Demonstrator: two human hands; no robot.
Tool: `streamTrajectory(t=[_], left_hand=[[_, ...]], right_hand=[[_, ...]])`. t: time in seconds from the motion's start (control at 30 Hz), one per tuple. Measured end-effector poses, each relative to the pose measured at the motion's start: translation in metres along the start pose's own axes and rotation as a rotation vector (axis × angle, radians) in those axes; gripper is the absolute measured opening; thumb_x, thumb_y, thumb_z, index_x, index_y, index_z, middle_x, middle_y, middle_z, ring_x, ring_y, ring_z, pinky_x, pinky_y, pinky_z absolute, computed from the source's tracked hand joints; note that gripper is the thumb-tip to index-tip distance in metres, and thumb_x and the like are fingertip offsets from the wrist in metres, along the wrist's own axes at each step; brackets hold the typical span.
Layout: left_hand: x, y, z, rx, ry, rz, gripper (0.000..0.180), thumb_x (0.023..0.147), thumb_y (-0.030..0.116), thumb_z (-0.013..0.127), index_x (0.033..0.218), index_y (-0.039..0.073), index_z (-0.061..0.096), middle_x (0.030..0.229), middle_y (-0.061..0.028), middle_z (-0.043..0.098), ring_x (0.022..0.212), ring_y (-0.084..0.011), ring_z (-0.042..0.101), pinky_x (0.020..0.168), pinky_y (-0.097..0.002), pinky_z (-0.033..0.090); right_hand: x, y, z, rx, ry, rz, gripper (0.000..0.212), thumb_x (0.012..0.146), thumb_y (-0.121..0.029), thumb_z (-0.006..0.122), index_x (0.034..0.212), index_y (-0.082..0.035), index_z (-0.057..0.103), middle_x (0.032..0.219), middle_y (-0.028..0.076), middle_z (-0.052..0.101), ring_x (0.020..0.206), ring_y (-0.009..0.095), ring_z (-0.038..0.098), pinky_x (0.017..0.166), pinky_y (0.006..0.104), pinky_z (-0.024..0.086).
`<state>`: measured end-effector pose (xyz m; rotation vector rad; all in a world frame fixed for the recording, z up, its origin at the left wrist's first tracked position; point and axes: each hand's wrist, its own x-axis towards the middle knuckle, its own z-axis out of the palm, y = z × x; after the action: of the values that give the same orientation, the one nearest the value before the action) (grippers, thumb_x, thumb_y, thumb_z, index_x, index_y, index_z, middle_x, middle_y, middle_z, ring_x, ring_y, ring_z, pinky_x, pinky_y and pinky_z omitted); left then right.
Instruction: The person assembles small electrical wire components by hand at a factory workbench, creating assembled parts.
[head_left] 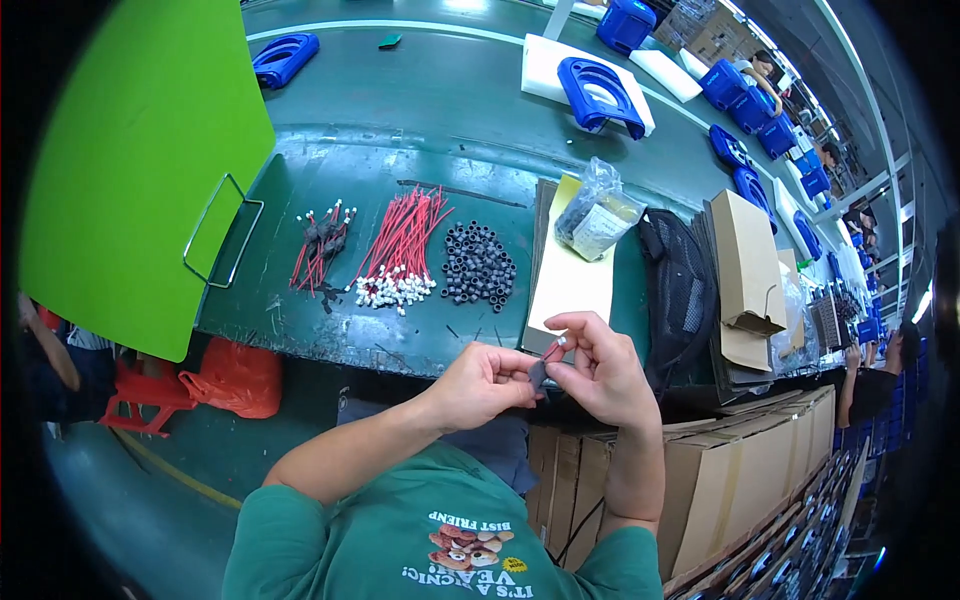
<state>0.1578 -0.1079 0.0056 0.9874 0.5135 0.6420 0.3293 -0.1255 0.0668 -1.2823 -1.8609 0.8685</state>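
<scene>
Just in front of my body, at the table's near edge, my two hands meet. My left hand (pixel 480 387) pinches a small dark grey piece (pixel 537 375), perhaps foam or tape. A short red wire with a white connector (pixel 556 346) is between the fingers of my right hand (pixel 606 372), touching the grey piece. Beyond them lies a pile of red wires with white connectors (pixel 402 240). To its right is a heap of small black rings (pixel 478 265). On its left, a smaller bunch of red wires (pixel 322 245) has dark grey pieces around it.
A green panel (pixel 140 170) with a wire handle rises at left. Right of the rings are a yellow-white sheet (pixel 570 290), a plastic bag (pixel 598 215), a black mesh bag (pixel 680 290) and cardboard (pixel 748 260). Blue plastic housings (pixel 600 95) sit beyond; cartons (pixel 740 470) stand lower right.
</scene>
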Motion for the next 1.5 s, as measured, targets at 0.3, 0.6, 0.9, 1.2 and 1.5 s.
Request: streamTrajectory(t=[0.3, 0.6, 0.9, 1.2, 1.5], left_hand=[[-0.005, 0.003, -0.014, -0.076, 0.017, -0.068, 0.02, 0.084, 0.021, 0.058, 0.086, 0.002, 0.064, 0.07, -0.0027, 0.06, 0.062, -0.0059, 0.055, 0.055, -0.018, 0.045], [-0.006, 0.009, -0.014, -0.239, 0.072, 0.053, 0.02, 0.085, 0.02, 0.056, 0.09, 0.002, 0.064, 0.073, -0.0031, 0.061, 0.063, -0.0059, 0.055, 0.055, -0.0188, 0.046], [-0.007, 0.007, -0.018, 0.049, 0.248, 0.133, 0.021, 0.086, 0.017, 0.054, 0.093, 0.001, 0.064, 0.072, -0.0026, 0.059, 0.062, -0.0055, 0.052, 0.054, -0.0194, 0.043], [-0.007, 0.001, -0.018, -0.356, 0.048, 0.106, 0.023, 0.085, 0.017, 0.056, 0.098, -0.001, 0.061, 0.079, -0.0045, 0.061, 0.067, -0.009, 0.058, 0.064, -0.0212, 0.049], [-0.004, 0.004, -0.014, -0.503, 0.061, 0.111, 0.02, 0.082, 0.013, 0.06, 0.097, 0.001, 0.053, 0.082, -0.0065, 0.061, 0.066, -0.0109, 0.059, 0.061, -0.0232, 0.052]], right_hand=[[-0.001, -0.007, 0.005, -0.141, -0.072, -0.048, 0.044, 0.067, 0.002, 0.061, 0.11, -0.003, 0.05, 0.079, 0.006, 0.058, 0.047, 0.005, 0.047, 0.046, 0.019, 0.037], [-0.016, 0.028, 0.028, 0.747, 0.174, 0.218, 0.052, 0.076, -0.017, 0.063, 0.118, 0.006, 0.041, 0.113, 0.017, 0.051, 0.084, 0.014, 0.058, 0.066, 0.0214, 0.049], [-0.024, 0.014, 0.041, 0.666, 0.279, 0.307, 0.009, 0.075, 0.001, 0.063, 0.083, 0.004, 0.059, 0.072, 0.004, 0.06, 0.06, 0.005, 0.054, 0.055, 0.0158, 0.043], [-0.021, 0.006, 0.046, 0.43, 0.381, 0.153, 0.009, 0.075, -0.001, 0.064, 0.076, 0.001, 0.056, 0.065, -0.001, 0.054, 0.055, 0.001, 0.046, 0.049, 0.0139, 0.035], [-0.022, 0.002, 0.045, 0.237, 0.413, 0.041, 0.009, 0.069, -0.002, 0.067, 0.072, 0.0, 0.059, 0.063, 0.001, 0.055, 0.049, 0.003, 0.044, 0.045, 0.0173, 0.034]])
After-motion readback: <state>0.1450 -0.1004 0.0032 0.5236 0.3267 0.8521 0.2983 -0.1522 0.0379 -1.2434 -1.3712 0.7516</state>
